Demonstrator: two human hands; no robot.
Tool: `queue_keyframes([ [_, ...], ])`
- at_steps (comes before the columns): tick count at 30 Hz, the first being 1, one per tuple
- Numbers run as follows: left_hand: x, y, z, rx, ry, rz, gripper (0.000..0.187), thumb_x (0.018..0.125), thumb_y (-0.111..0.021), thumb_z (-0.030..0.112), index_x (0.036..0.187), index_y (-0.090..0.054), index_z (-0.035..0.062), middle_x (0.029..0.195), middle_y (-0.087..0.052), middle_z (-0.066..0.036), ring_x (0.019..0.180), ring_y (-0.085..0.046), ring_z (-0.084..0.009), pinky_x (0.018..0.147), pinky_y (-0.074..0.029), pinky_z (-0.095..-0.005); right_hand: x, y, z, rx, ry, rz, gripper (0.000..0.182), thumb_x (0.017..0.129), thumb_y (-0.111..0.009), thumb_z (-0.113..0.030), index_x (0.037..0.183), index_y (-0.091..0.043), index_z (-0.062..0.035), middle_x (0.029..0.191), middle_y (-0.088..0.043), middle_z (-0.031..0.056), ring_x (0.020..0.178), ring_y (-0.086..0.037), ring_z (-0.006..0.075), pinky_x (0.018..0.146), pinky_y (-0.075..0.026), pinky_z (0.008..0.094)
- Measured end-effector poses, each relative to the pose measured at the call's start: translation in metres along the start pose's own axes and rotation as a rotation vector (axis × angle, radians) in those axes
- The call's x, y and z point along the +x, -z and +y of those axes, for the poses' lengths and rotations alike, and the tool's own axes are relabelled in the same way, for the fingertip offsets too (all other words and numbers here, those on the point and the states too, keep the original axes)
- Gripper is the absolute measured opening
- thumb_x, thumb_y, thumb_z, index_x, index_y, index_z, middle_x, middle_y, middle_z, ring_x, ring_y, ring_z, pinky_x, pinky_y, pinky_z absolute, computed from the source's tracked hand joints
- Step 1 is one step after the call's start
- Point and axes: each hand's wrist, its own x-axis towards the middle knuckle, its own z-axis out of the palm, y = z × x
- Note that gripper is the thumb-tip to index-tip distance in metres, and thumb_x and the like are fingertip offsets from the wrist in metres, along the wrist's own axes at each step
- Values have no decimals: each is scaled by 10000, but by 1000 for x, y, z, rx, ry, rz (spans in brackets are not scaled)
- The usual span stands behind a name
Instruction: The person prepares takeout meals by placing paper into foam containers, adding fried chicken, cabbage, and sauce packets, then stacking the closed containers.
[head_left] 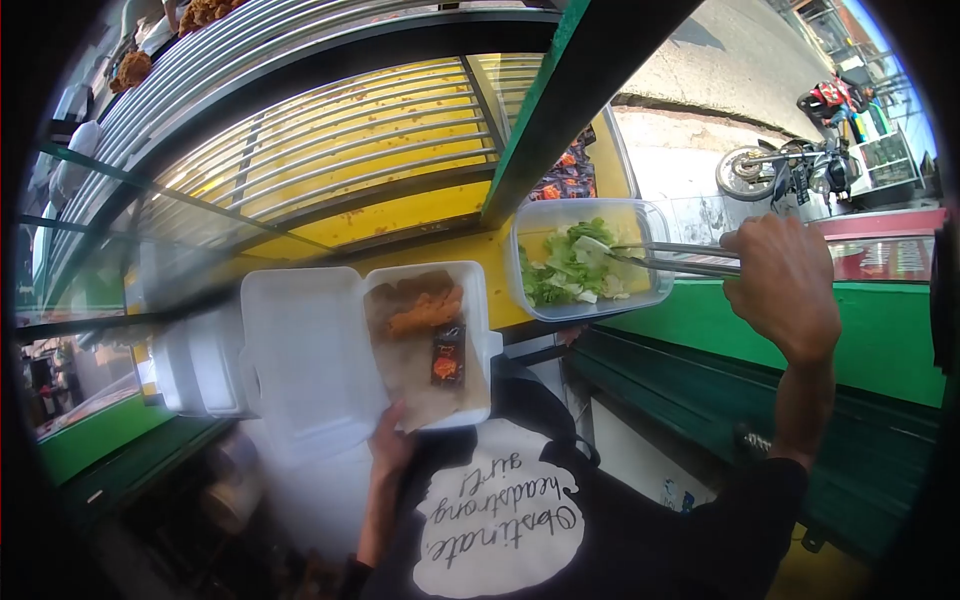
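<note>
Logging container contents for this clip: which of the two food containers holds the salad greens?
The clear plastic tub, where the right hand dips metal tongs. The white foam box, held by the left hand, holds fried food.

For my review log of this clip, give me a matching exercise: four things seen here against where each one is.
Things:
1. tongs
2. sauce packet
3. foam box
4. motorcycle

Places:
A. held open by the left hand
B. parked on the street
C. in the right hand, tips in the salad tub
D. beside the fried piece

Pairs: 1-C, 2-D, 3-A, 4-B
</note>
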Motion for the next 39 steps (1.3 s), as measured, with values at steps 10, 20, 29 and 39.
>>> queue_keyframes([
  [10,2,10,58,158,-163,37,364,783,-688,-77,1129,-623,17,1096,-675,-174,1048,-642,-268,939,-466,-353,-27,10,22,199,-10,31,320,659,-781,-146,973,-752,-92,868,-686,126,851,-644,302,783,-484,414],
  [20,18,19,51,342,-278,21,419,785,-735,-32,1183,-624,33,1091,-677,-192,1051,-648,-334,940,-475,-387,-60,22,43,524,-67,-31,445,573,-821,-38,995,-682,-32,956,-658,117,856,-609,249,758,-483,366],
  [29,24,34,74,-288,15,-24,434,801,-736,-19,1209,-607,55,1167,-630,-211,1089,-609,-377,949,-470,-413,-28,12,-53,873,504,-101,388,627,-801,-139,983,-715,-10,774,-654,123,639,-635,288,603,-497,358],
  [39,24,33,78,-545,295,-40,567,843,-675,-31,1367,-467,27,1222,-606,-198,1115,-589,-292,1001,-420,-363,-48,14,-53,716,415,-14,419,648,-787,-192,1031,-708,-40,795,-652,110,674,-639,299,607,-485,394],
])
